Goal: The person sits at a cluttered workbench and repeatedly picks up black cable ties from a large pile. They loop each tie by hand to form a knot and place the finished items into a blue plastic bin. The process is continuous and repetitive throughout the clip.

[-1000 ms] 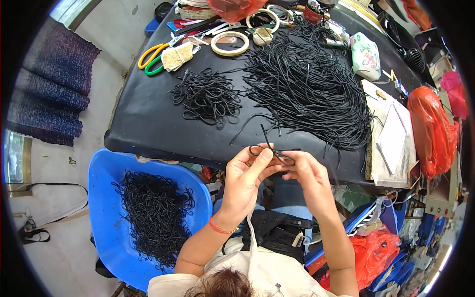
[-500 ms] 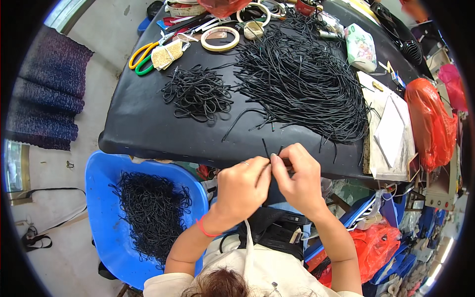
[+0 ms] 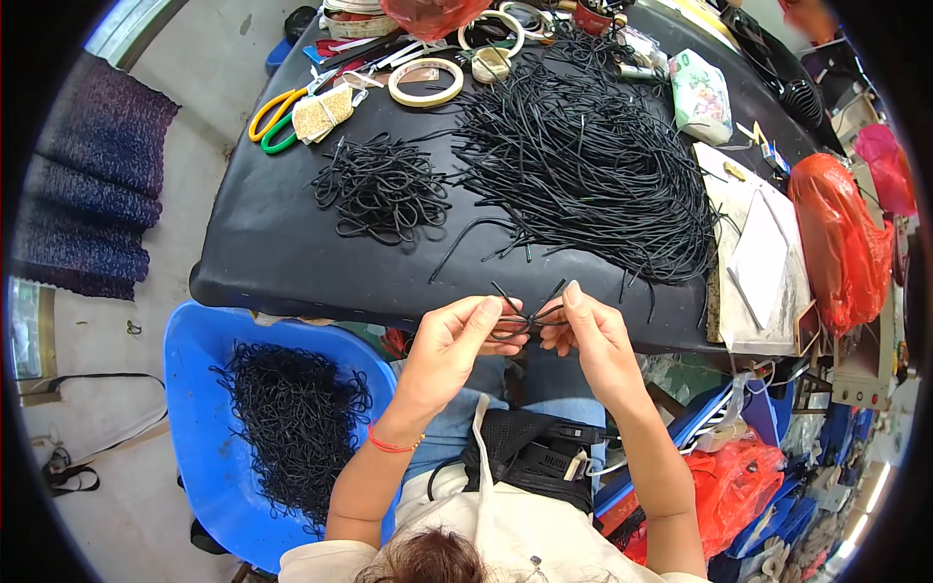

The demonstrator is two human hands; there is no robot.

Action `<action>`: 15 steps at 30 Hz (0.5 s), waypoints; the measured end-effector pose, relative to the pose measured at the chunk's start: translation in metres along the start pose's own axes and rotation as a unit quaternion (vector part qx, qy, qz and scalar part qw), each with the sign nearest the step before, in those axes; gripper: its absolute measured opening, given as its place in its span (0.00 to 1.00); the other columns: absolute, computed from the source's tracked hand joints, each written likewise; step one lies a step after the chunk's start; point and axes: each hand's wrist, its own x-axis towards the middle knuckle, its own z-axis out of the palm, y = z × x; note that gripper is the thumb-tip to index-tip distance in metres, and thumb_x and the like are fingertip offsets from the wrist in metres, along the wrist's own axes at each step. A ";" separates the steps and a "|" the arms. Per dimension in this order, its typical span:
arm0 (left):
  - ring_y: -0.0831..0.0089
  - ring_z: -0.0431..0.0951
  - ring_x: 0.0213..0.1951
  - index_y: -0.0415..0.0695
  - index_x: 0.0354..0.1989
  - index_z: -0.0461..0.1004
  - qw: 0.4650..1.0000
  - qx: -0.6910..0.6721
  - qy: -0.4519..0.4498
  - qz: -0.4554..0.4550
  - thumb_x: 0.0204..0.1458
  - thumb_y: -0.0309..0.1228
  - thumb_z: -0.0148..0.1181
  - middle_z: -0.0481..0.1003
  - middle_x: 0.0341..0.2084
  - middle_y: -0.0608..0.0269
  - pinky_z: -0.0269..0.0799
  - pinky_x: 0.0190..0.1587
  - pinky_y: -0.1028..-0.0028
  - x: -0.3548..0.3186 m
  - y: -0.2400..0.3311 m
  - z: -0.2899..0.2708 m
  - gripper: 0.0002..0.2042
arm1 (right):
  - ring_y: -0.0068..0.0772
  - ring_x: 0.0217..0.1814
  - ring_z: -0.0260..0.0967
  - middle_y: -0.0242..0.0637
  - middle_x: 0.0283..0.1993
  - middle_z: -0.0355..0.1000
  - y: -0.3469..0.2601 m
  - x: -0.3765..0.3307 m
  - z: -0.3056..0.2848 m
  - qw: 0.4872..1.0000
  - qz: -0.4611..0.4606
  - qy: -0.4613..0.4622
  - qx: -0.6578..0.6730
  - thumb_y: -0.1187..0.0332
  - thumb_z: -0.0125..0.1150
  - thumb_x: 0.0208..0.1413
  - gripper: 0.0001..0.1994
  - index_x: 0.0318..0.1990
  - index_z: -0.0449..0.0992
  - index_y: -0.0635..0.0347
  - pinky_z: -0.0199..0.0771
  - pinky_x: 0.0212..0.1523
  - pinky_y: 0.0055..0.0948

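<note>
Between my hands, just off the table's front edge, a thin black cord (image 3: 526, 319) is looped and crossed in the middle, with two short ends sticking up. My left hand (image 3: 457, 340) pinches the loop on its left side, thumb on top. My right hand (image 3: 595, 335) grips the other side between thumb and fingers. Beyond them on the table lies a large heap of straight black cords (image 3: 593, 175). Left of that sits a smaller pile of looped black cords (image 3: 381, 187).
A blue tub (image 3: 199, 437) with many tangled black loops stands left, below the black-covered table (image 3: 292, 277). Scissors (image 3: 275, 119), a tape roll (image 3: 426, 100) and a tissue pack (image 3: 700, 97) lie farther back. At right are a pale board (image 3: 768, 262) and a red bag (image 3: 838, 253).
My hands have moved apart and turned, showing the cord crossed into loops between them. Before, they were pressed together over it with the ends poking up.
</note>
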 end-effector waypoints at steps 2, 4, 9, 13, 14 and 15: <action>0.70 0.78 0.36 0.34 0.43 0.71 1.000 -0.020 0.005 -0.006 0.60 0.35 0.44 0.75 0.34 0.55 0.75 0.40 0.74 0.000 0.001 0.000 0.16 | 0.17 0.27 0.64 0.31 0.25 0.69 0.002 0.001 0.000 1.000 0.000 0.008 0.014 0.49 0.38 0.62 0.26 0.33 0.75 0.64 0.61 0.26 0.17; 0.70 0.78 0.36 0.34 0.43 0.71 0.999 -0.026 0.013 -0.012 0.60 0.35 0.44 0.75 0.34 0.55 0.75 0.40 0.74 -0.001 0.002 0.000 0.15 | 0.17 0.27 0.64 0.32 0.25 0.70 0.004 0.001 0.000 0.999 0.010 0.014 0.037 0.48 0.37 0.62 0.27 0.33 0.75 0.64 0.60 0.26 0.17; 0.72 0.77 0.36 0.33 0.42 0.71 0.999 0.030 0.022 0.019 0.57 0.30 0.50 0.75 0.33 0.55 0.75 0.41 0.75 -0.002 0.000 0.001 0.12 | 0.17 0.31 0.66 0.32 0.28 0.70 -0.001 0.001 0.000 0.997 0.012 -0.005 0.072 0.57 0.51 0.58 0.17 0.36 0.74 0.65 0.64 0.30 0.16; 0.74 0.77 0.34 0.32 0.41 0.71 0.996 0.073 0.039 0.044 0.54 0.25 0.54 0.76 0.31 0.56 0.76 0.39 0.75 -0.005 -0.003 0.004 0.09 | 0.17 0.34 0.68 0.31 0.32 0.71 -0.002 -0.002 0.013 0.998 -0.043 -0.022 0.044 0.72 0.64 0.48 0.11 0.38 0.72 0.64 0.69 0.36 0.17; 0.74 0.77 0.34 0.32 0.40 0.71 0.993 0.095 0.050 0.057 0.54 0.24 0.53 0.76 0.31 0.56 0.76 0.38 0.76 -0.007 -0.001 0.008 0.09 | 0.18 0.35 0.68 0.32 0.33 0.71 0.000 -0.003 0.016 0.998 -0.048 -0.010 0.049 0.72 0.64 0.48 0.11 0.37 0.71 0.64 0.70 0.36 0.17; 0.75 0.77 0.33 0.31 0.39 0.70 0.989 0.118 0.060 0.071 0.55 0.24 0.53 0.76 0.30 0.56 0.76 0.37 0.76 -0.007 0.000 0.011 0.08 | 0.18 0.36 0.68 0.32 0.34 0.72 0.002 -0.003 0.018 0.997 -0.052 0.002 0.054 0.72 0.64 0.48 0.11 0.37 0.71 0.64 0.70 0.36 0.17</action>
